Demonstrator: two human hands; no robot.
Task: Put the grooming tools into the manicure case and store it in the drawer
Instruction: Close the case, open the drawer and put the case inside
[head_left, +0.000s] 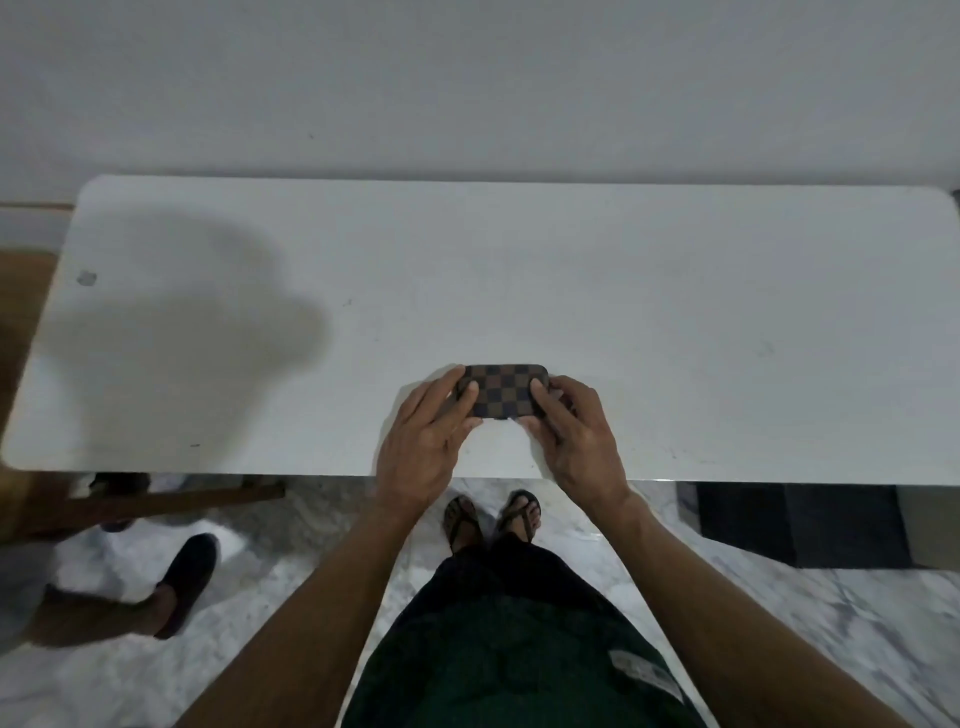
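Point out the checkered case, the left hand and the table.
checkered case (503, 391), head view, top face.
left hand (423, 441), head view, back of hand.
table (675, 312), head view, bare top.

I see bare white table (675, 291) all round; only the checkered case (503, 391) near the front edge blocks passage.

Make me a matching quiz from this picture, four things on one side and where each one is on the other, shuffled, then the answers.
Things:
1. manicure case
2. left hand
3. right hand
4. table

Places:
A. grips the case's right end
B. against the wall, under the case
C. held between both hands, near the table's front edge
D. grips the case's left end

Pairs: 1-C, 2-D, 3-A, 4-B
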